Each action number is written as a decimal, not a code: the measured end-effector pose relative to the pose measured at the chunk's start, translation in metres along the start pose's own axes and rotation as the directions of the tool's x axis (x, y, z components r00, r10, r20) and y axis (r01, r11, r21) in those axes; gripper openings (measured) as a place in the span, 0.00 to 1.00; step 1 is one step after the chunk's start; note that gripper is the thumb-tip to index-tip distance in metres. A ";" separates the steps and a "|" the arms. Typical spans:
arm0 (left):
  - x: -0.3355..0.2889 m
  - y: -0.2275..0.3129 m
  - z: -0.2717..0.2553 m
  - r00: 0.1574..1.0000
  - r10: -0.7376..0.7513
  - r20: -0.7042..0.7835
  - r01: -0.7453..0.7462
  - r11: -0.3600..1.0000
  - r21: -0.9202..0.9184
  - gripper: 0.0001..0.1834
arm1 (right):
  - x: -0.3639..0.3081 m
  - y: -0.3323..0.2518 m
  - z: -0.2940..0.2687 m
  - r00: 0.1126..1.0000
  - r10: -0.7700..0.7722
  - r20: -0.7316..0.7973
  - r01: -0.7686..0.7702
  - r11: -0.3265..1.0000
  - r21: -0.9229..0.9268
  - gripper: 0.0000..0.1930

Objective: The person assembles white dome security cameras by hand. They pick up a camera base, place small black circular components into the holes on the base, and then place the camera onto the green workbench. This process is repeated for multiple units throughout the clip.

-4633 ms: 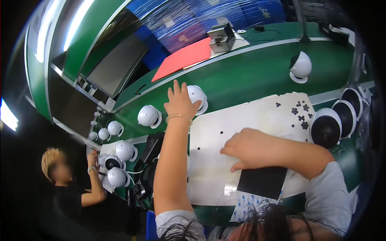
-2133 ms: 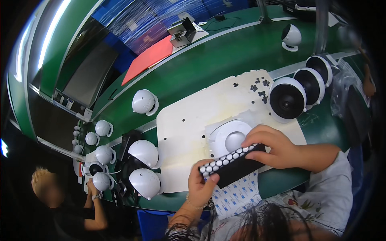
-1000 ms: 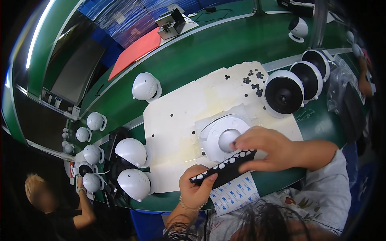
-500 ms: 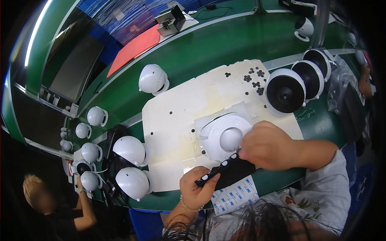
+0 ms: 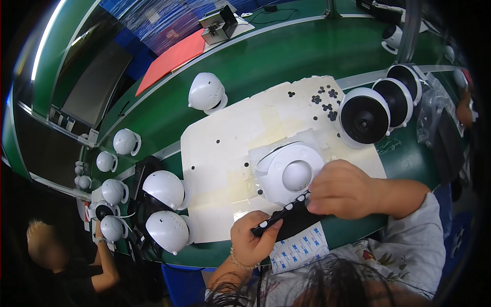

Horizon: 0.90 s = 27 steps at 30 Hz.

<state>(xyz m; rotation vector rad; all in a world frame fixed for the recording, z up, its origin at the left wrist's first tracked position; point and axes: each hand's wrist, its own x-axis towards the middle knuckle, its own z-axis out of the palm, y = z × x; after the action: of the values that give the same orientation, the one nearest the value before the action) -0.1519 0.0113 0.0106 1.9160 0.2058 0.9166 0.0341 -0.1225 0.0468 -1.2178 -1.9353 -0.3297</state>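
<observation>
A black sheet (image 5: 298,219) with a row of white round spots along its folded upper edge is stretched between my hands. My left hand (image 5: 251,239) pinches its left end between thumb and fingers. At the other end, the closed fingers of my right hand (image 5: 338,188) press on the edge; what lies right under the fingertips is hidden. Just beyond the sheet, a white round housing (image 5: 271,180) with a domed middle lies on a clear-wrapped pad, its right side close to my right hand. Below the sheet is a white printed backing sheet (image 5: 302,250).
Cream cardboard (image 5: 215,189) covers the worktop, dotted with small black discs (image 5: 327,107). White devices with black fronts (image 5: 364,118) stand at the right, more white devices (image 5: 163,190) at the left. One white device (image 5: 206,91) sits on the green belt. A co-worker (image 5: 48,245) is at far left.
White devices on the green belt have shifted rightward and slightly away. My hands keep their hold on the black sheet, moving only slightly.
</observation>
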 end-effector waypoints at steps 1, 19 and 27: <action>0.000 0.000 0.000 1.000 -0.018 -0.004 0.018 1.000 0.003 0.09 | 0.000 0.000 -0.001 0.999 -0.037 0.012 0.037 0.999 0.002 0.18; 0.000 0.001 -0.001 0.975 -0.164 0.151 0.179 0.980 -0.090 0.10 | 0.000 -0.008 0.018 0.981 0.023 -0.191 0.020 0.975 0.220 0.21; 0.004 -0.016 -0.003 0.923 0.180 0.340 -0.242 0.958 0.151 0.16 | 0.010 0.026 0.005 0.808 0.576 -0.125 -0.476 0.763 0.438 0.29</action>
<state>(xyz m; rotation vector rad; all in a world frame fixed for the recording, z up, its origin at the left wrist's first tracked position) -0.1479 0.0235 0.0001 2.2688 -0.1169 0.7254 0.0511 -0.1001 0.0460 -1.3169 -1.2746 0.1906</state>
